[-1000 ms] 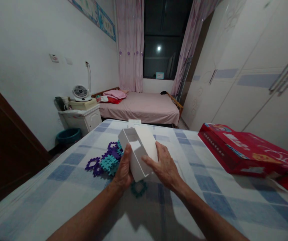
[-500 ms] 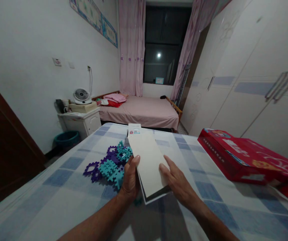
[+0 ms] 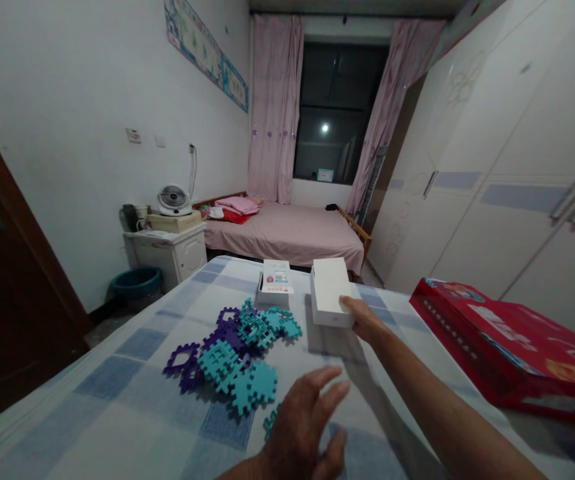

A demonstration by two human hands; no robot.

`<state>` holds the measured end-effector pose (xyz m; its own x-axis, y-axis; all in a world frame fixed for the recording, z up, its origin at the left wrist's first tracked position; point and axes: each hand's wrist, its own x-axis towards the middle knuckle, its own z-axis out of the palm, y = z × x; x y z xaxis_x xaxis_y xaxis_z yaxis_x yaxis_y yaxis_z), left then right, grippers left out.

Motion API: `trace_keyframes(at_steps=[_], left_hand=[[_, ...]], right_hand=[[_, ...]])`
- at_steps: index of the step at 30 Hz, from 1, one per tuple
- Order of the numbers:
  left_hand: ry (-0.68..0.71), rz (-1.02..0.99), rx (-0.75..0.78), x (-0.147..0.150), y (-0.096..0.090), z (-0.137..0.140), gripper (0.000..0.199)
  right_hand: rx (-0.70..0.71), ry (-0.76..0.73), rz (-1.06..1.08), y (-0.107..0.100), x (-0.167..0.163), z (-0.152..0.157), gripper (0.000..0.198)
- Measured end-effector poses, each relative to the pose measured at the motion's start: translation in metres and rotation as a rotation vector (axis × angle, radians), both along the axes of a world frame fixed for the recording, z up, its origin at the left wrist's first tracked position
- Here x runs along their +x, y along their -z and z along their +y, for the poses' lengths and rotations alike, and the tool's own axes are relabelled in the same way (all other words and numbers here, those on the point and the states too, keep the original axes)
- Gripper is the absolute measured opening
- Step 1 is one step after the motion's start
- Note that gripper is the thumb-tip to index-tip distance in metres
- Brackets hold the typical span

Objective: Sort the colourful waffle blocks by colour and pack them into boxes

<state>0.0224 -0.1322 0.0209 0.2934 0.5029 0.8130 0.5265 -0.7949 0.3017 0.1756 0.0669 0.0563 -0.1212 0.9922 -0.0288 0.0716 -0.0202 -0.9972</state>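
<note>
My right hand (image 3: 362, 319) grips a white box (image 3: 330, 287) by its near right corner, at the far side of the checked bed cover. Just left of it stands a smaller white box (image 3: 274, 283) with a printed card on top. My left hand (image 3: 307, 423) is near the front with fingers spread and nothing in them. Beside it lies a pile of turquoise interlocking pieces (image 3: 220, 363) mixed with purple interlocking pieces (image 3: 182, 360). One turquoise piece (image 3: 270, 421) is partly hidden behind my left hand.
A large red box (image 3: 507, 340) lies on the right of the checked cover (image 3: 132, 393). Beyond stand a pink-covered bed (image 3: 292, 230), a white cabinet with a fan (image 3: 174, 200), and a teal bin (image 3: 137, 283). White wardrobes (image 3: 492, 153) line the right side.
My left hand has let go of the white box and drawn back toward me. My right hand has carried the box forward and right. The view has tilted up slightly.
</note>
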Motion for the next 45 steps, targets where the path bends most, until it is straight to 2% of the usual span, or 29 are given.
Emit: trace_keyframes(at_steps=[3, 6, 9, 11, 13, 15, 18, 20, 23, 27, 30, 32, 35, 40, 43, 45], left_hand=[[0.039, 0.143, 0.141, 0.005, 0.007, 0.008, 0.047], [0.067, 0.209, 0.173, 0.006, 0.007, 0.014, 0.040], [0.051, 0.174, 0.154, 0.005, 0.000, 0.013, 0.037], [0.025, 0.117, 0.121, 0.004, -0.006, 0.012, 0.035], [0.036, 0.108, 0.078, 0.003, -0.006, 0.009, 0.026], [0.103, 0.192, 0.067, 0.003, 0.002, 0.006, 0.013], [0.264, 0.427, 0.052, 0.007, 0.023, 0.000, 0.022], [0.309, 0.542, 0.025, 0.011, 0.034, -0.003, 0.019], [0.207, 0.600, 0.004, 0.014, 0.037, -0.001, 0.020], [-0.087, 0.592, -0.046, 0.001, 0.025, 0.012, 0.015], [-0.305, 0.613, -0.058, -0.012, 0.017, 0.022, 0.019], [-0.343, 0.624, -0.041, -0.016, 0.014, 0.026, 0.019], [-0.266, 0.577, 0.048, -0.014, 0.014, 0.024, 0.019], [-0.095, 0.469, 0.136, -0.007, 0.017, 0.020, 0.026], [-0.052, 0.430, 0.145, -0.009, 0.018, 0.023, 0.028], [-0.037, 0.428, 0.127, -0.012, 0.019, 0.026, 0.028]], right_hand=[[-0.026, 0.056, -0.084, 0.006, -0.031, 0.031, 0.026], [-0.012, 0.139, -0.194, 0.008, -0.054, 0.050, 0.029], [0.081, 0.262, -0.312, 0.007, -0.064, 0.049, 0.036], [0.187, 0.305, -0.371, 0.007, -0.066, 0.034, 0.039], [0.294, 0.251, -0.409, 0.009, -0.067, 0.011, 0.038], [0.366, 0.126, -0.442, 0.012, -0.070, -0.013, 0.035], [0.397, -0.057, -0.491, 0.019, -0.080, -0.037, 0.033], [0.394, -0.146, -0.513, 0.022, -0.091, -0.044, 0.033], [0.393, -0.265, -0.514, 0.022, -0.105, -0.051, 0.031], [0.412, -0.372, -0.503, 0.016, -0.101, -0.076, 0.039], [0.488, -0.324, -0.532, 0.005, -0.064, -0.100, 0.047], [0.520, -0.232, -0.572, -0.002, -0.021, -0.112, 0.049], [0.508, 0.010, -0.685, -0.006, 0.068, -0.126, 0.051], [0.508, 0.687, -1.120, -0.004, 0.248, -0.169, 0.053], [0.366, 1.035, -1.473, -0.002, 0.340, -0.219, 0.057], [0.241, 1.094, -1.642, 0.001, 0.384, -0.253, 0.063]])
